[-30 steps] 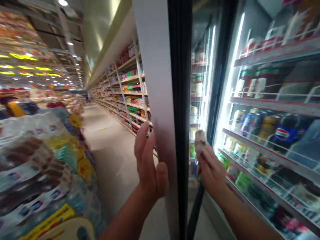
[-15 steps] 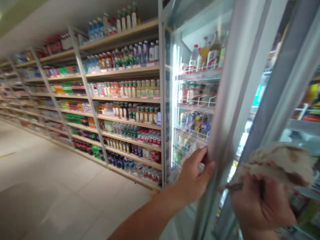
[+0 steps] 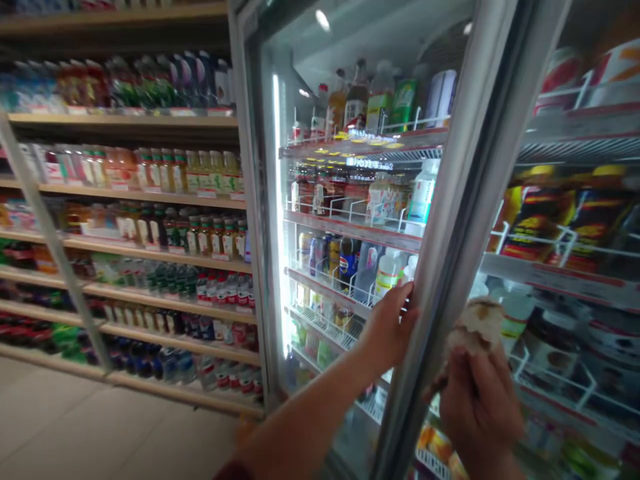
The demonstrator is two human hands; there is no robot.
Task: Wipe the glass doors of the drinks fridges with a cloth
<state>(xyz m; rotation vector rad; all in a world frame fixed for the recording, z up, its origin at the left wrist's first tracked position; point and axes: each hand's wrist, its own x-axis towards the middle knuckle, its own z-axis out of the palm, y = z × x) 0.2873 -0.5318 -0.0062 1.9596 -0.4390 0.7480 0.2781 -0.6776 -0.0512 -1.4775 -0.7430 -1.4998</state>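
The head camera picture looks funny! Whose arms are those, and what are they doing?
There's no robot here. A person wears a camera on their head, so you see what's in front of them, with their own arms reaching in from below. Their left hand touches the metal frame of a glass fridge door. Their right hand holds something pale and crumpled, maybe a cloth. Drinks stand on the fridge shelves, such as a bottle with a blue label. More bottles fill the wooden shelves on the left.
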